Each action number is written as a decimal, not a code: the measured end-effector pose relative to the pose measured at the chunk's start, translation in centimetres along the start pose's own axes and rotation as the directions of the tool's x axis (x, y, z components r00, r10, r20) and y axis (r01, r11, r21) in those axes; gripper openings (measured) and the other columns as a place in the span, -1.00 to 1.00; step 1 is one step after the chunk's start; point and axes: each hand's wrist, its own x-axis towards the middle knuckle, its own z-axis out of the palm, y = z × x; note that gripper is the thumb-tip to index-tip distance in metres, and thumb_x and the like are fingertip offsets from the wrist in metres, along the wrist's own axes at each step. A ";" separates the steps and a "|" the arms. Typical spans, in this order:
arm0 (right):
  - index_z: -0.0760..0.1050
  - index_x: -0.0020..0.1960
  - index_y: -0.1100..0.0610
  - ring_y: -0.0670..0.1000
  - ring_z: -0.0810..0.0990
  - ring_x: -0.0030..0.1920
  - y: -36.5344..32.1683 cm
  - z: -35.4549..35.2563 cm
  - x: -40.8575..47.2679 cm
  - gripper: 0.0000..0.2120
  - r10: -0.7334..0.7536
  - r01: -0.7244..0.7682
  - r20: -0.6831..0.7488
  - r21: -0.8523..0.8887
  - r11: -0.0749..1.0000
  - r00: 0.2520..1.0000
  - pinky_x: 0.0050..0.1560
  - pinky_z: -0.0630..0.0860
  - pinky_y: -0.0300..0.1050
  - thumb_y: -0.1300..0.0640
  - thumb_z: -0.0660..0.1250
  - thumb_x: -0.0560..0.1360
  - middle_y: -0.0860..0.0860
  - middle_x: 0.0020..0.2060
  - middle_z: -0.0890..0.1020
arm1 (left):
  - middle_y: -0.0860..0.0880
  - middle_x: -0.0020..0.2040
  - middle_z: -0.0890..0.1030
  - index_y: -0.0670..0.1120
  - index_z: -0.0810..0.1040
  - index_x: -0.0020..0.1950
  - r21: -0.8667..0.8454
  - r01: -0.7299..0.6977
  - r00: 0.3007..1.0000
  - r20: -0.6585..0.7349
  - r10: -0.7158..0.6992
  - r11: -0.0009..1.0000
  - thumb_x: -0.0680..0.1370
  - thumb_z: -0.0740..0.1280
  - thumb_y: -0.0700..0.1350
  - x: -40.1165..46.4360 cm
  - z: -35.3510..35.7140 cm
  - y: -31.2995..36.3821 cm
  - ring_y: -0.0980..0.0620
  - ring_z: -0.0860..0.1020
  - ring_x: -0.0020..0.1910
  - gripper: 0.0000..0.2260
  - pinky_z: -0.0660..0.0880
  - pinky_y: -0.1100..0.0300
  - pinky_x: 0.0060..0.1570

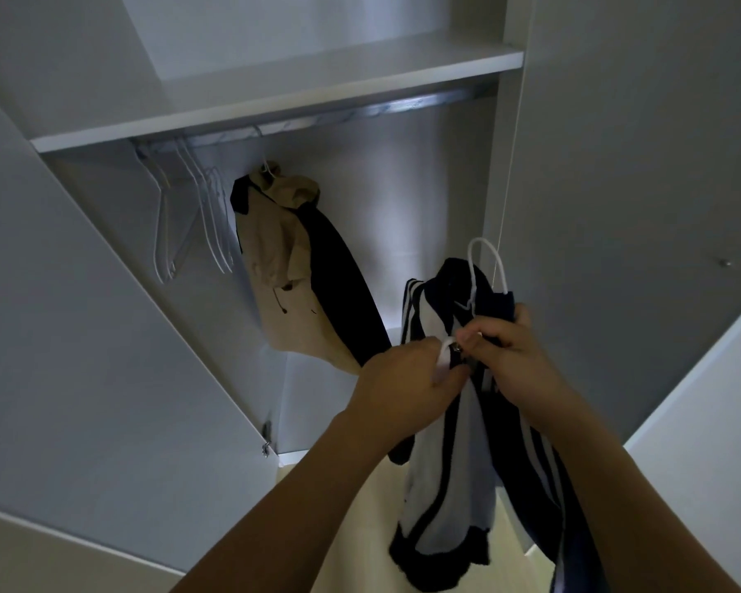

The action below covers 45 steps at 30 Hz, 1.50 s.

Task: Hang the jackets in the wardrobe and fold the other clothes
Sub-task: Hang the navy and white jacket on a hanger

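Before the wardrobe (103, 336): striped jacket (445, 485) on white hanger (486, 267), below the rail (360, 111).
Left hand (403, 378): pinching the zip.
Right hand (501, 344): gripping the collar.
Advice: zip up first, then hook.

Both hands grip a navy-and-white jacket (445, 485) at its front opening: left hand (407, 378) just beside right hand (503, 350). A white hanger (486, 267) hook rises above the grip; a beige-and-navy jacket (292, 267) hangs beyond it, up-left, on the rail (360, 111).
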 end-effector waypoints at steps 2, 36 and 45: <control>0.57 -0.30 0.07 -0.18 0.48 -0.03 0.1 0.3 0.1 -0.77 -0.011 0.011 -0.001 0.001 1.000 1.000 -0.02 0.43 -0.50 0.28 0.37 0.51 0.01 0.04 0.31 | 0.03 -0.27 0.51 -0.07 0.40 -0.12 0.013 0.000 1.000 -0.016 0.000 1.000 0.63 0.20 0.06 0.0 0.0 0.0 0.04 0.49 -0.31 -0.76 0.38 0.14 -0.32; 0.58 -0.29 0.05 -0.17 0.53 -0.22 -2.2 -2.9 3.4 -0.75 -0.043 0.040 -0.194 -0.019 0.999 0.980 -0.08 0.46 -0.32 0.23 0.33 0.55 0.11 0.01 0.45 | 0.03 -0.28 0.56 -0.02 0.59 -0.20 -0.527 0.431 0.893 0.367 -0.261 0.733 0.51 0.38 -0.14 -1.1 -8.8 -4.2 0.14 0.51 -0.26 -0.91 0.45 0.32 -0.22; 0.57 -0.27 0.17 -0.01 0.52 -0.11 -2.9 0.6 2.2 -0.81 -0.033 0.032 -0.020 -0.043 0.999 0.999 -0.18 0.45 -0.40 0.26 0.35 0.52 0.26 0.14 0.42 | -0.05 -0.11 0.55 -0.05 0.44 -0.04 -0.138 0.128 0.990 0.071 -0.119 0.982 0.65 0.18 -0.01 1.7 -1.4 -0.2 -0.06 0.54 -0.10 -0.84 0.43 0.10 -0.16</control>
